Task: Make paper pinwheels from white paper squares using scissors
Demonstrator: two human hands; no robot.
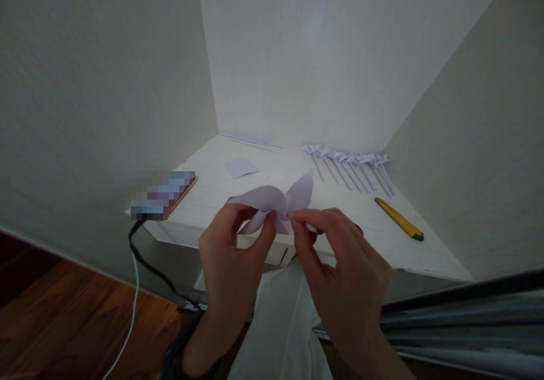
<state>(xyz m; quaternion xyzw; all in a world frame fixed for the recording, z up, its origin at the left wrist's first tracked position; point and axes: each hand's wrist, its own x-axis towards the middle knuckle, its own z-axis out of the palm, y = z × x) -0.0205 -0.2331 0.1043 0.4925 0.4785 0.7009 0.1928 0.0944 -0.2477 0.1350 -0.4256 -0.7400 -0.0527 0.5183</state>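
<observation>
A white paper pinwheel (272, 197) with curved blades is held up over the front edge of the white tabletop. My left hand (236, 241) grips it from the left, thumb at its middle and fingers behind a blade. From the right, my right hand (335, 249) pinches at the pinwheel's centre with thumb and forefinger pressed together; any small piece between those fingertips is too small to make out. Partly hidden behind my right hand is a red object (358, 229) whose kind I cannot tell.
Several finished paper pinwheels on sticks (348, 161) lie in a row at the back right. A yellow utility knife (398, 219) rests at the right. Thin paper sticks (250, 140) and a paper square (241, 168) lie further back. A phone (164, 195) with a cable (159, 272) sits at the left edge.
</observation>
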